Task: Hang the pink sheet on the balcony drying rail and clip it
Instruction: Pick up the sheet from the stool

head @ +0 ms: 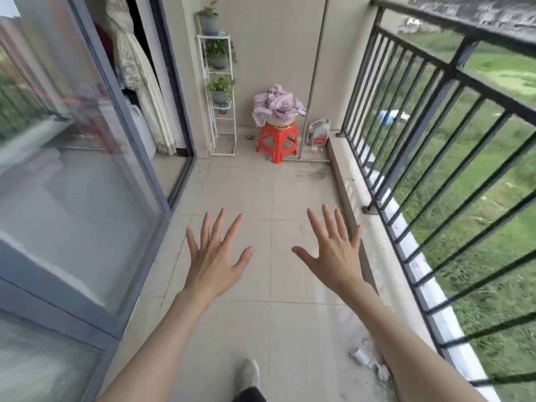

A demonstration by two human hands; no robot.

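Observation:
The pink sheet (277, 104) lies bunched up in a pale basin (280, 121) on a red plastic stool (278, 140) at the far end of the balcony. My left hand (216, 256) and my right hand (333, 250) are stretched out in front of me over the tiled floor, fingers spread, holding nothing. Both are well short of the sheet. A black metal railing (452, 62) runs along the right side. No clips show in this view.
A white plant rack (222, 94) with potted plants stands left of the stool. A plastic jug (318, 132) sits by the railing's corner. Sliding glass doors (87, 158) line the left side. Litter (367, 359) lies near the low ledge. My shoe (249, 374) is below.

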